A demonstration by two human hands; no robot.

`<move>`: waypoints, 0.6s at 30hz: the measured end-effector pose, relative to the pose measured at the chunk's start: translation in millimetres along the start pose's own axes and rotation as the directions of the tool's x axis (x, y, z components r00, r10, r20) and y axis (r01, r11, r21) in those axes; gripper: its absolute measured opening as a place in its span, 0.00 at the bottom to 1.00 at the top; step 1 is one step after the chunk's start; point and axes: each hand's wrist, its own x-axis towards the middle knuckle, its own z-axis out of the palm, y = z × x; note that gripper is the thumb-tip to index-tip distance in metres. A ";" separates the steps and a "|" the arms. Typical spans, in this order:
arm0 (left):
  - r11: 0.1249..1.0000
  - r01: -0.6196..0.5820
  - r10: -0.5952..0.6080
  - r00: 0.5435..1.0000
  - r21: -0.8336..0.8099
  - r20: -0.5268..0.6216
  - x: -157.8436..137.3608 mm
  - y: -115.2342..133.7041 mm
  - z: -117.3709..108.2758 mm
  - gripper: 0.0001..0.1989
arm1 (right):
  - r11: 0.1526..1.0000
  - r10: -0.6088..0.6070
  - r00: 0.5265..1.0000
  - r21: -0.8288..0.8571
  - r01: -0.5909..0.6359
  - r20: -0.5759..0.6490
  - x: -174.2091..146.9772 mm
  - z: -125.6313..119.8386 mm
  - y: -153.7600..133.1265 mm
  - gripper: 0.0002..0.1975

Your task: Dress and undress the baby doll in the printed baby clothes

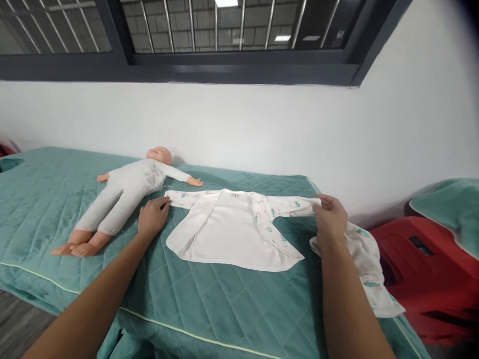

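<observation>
A white baby shirt (234, 232) lies spread open on the green quilted cover, its plain inner side showing and its printed sleeves stretched out to both sides. At the left sleeve's cuff, my left hand (153, 217) is closed with its fingertips on the edge. My right hand (331, 217) pinches the cuff of the other sleeve, slightly raised. Left of the shirt, a baby doll (129, 187) with a white cloth body lies on its back, one arm reaching toward the shirt. Under my right forearm is another white printed garment (368, 271), partly hidden.
The green quilted cover (220, 309) ends at a pale-piped front edge. Behind it rises a white wall (243, 129) with a dark-framed barred window (239, 67). A red plastic chair (430, 254) stands at the right, with green fabric (452, 207) over it.
</observation>
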 end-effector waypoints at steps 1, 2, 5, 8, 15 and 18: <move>1.000 0.006 -0.006 1.000 -0.001 0.001 -0.2 1.2 -0.6 0.16 | 0.998 0.008 1.000 -0.059 -0.009 -0.020 0.0 0.1 -1.2 0.21; 1.000 0.013 -0.013 1.000 -0.001 0.003 -0.5 2.5 -1.3 0.16 | 0.992 0.006 0.999 -0.126 -0.011 -0.041 -0.8 0.8 -3.8 0.21; 0.999 0.040 -0.040 0.999 0.010 0.006 -1.6 7.2 -3.5 0.16 | 0.964 -0.089 0.996 -0.253 0.078 -0.031 -12.3 8.8 -22.1 0.20; 0.999 0.045 -0.045 0.999 0.028 0.007 -2.2 10.3 -4.9 0.16 | 0.956 -0.232 0.946 -0.130 0.265 0.225 -39.4 24.1 -52.8 0.18; 0.999 0.046 -0.046 0.999 0.022 0.005 -2.7 11.3 -6.1 0.17 | 0.780 -0.336 0.517 -0.075 0.621 0.787 -87.1 38.6 -90.2 0.33; 0.998 0.057 -0.057 0.998 0.020 0.006 -2.8 12.1 -6.9 0.17 | 0.803 -0.253 0.565 -0.156 0.575 0.785 -85.0 38.3 -85.6 0.24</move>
